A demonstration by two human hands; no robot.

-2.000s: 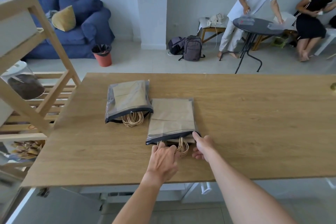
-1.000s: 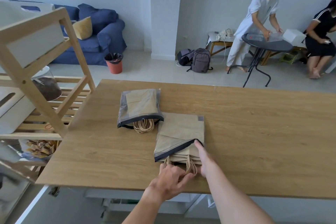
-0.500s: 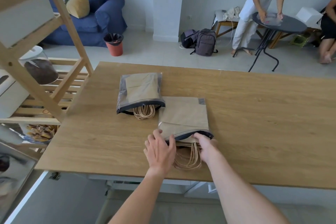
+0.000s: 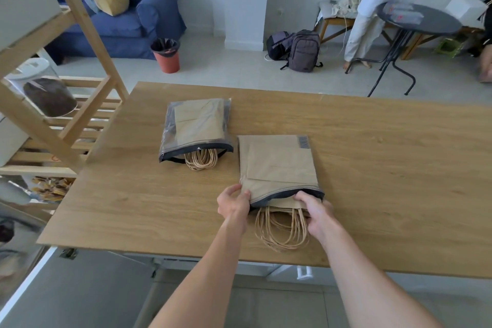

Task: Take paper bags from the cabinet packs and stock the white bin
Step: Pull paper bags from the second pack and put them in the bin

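Between my two hands lies the near clear pack [image 4: 278, 168] of brown paper bags [image 4: 282, 204], flat on the wooden table [image 4: 386, 168] — my left hand [image 4: 234, 205] pinches the pack's left corner at its dark mouth. My right hand [image 4: 316, 212] curls around the bags' top edge just above their twine handles [image 4: 282, 229]. Beyond my left hand, a second pack [image 4: 195, 129] lies apart — its handles poking out.

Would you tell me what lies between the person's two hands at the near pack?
In the head view, between the left hand and right hand lie the near pack's dark open edge and the paper bags' twine handles.
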